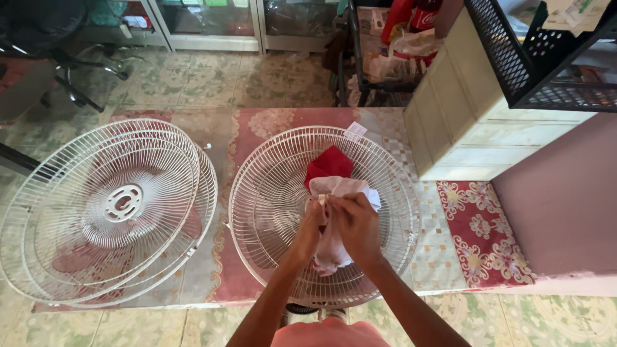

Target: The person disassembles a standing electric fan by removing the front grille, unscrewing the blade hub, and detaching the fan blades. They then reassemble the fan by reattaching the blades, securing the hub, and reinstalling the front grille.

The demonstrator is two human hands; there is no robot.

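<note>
Both hands meet at the centre of the white fan guard (270, 193) on the counter (482, 231). The left hand (313, 222) and right hand (355, 226) pinch a red-and-white cloth (334, 186), which runs from six to twelve o'clock, its red end beyond the fingertips.

A: What is stacked on the left of the counter (257, 128)?
B: Two white fan guards (109, 212) are laid there.
A: And on the right?
B: A cream cabinet (463, 115) is placed beneath a black mesh rack (514, 58).
</note>
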